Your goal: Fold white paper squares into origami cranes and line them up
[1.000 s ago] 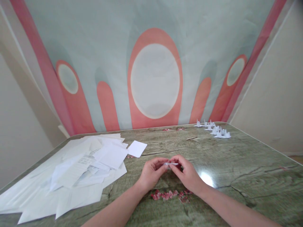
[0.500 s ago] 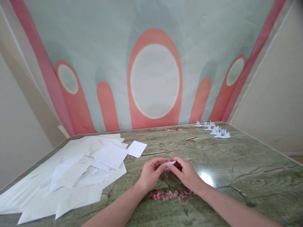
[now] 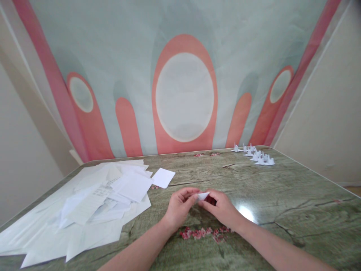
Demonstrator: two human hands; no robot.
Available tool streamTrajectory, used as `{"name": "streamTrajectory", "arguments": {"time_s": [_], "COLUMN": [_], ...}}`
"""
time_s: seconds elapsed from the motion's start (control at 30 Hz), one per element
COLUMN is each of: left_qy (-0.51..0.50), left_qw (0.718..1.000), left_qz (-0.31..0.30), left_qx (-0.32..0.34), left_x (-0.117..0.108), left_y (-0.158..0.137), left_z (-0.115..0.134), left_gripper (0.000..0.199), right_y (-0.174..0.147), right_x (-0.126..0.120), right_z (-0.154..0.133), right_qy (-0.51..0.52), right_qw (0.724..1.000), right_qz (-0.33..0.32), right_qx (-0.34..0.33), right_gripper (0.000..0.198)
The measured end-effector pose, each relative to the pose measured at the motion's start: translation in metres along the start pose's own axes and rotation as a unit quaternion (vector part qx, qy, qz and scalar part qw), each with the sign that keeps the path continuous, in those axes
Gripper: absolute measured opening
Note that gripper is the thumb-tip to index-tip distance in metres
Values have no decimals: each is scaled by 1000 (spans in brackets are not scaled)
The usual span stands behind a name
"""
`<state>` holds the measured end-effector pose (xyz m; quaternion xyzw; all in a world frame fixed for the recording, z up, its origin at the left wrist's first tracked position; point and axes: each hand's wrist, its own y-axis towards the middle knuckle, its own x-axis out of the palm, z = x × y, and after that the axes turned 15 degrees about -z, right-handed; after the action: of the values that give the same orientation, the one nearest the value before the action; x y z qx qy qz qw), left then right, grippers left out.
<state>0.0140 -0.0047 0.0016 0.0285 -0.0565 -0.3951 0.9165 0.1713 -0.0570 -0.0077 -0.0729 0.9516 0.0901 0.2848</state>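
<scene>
Between my hands is a small folded white paper, showing as a pointed flap over the middle of the wood-patterned table. My left hand pinches its left end between thumb and fingers. On the other side, my right hand grips the paper's lower right part, thumb in front and fingers behind. Most of the paper's lower layers are hidden by the fingers. Several white folded paper cranes stand in a group at the far right of the table.
A wide heap of white paper sheets spreads over the left side, some with writing. Beside it lies a small square of white paper. A backdrop with coral arches rises behind the table's far edge.
The folded paper has tilted so that more of its white flap faces me. My right thumb has shifted slightly down and left. The sheets and cranes stay put.
</scene>
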Motion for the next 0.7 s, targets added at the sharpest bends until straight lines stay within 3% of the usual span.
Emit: {"name": "streamTrajectory", "arguments": {"time_s": [0.17,0.7], "left_qy": [4,47], "left_qw": [1000,999], "left_qz": [1,-12], "left_qx": [-9,-24], "left_x": [0,1], "left_y": [1,0], "left_z": [1,-3], "left_gripper": [31,35], "right_y": [1,2], "right_x": [-3,-7], "right_z": [1,6], "right_qy": [21,72], "right_qw": [999,996], "right_qz": [-8,-45], "right_qx": [-23,-1], "right_gripper": [22,31]}}
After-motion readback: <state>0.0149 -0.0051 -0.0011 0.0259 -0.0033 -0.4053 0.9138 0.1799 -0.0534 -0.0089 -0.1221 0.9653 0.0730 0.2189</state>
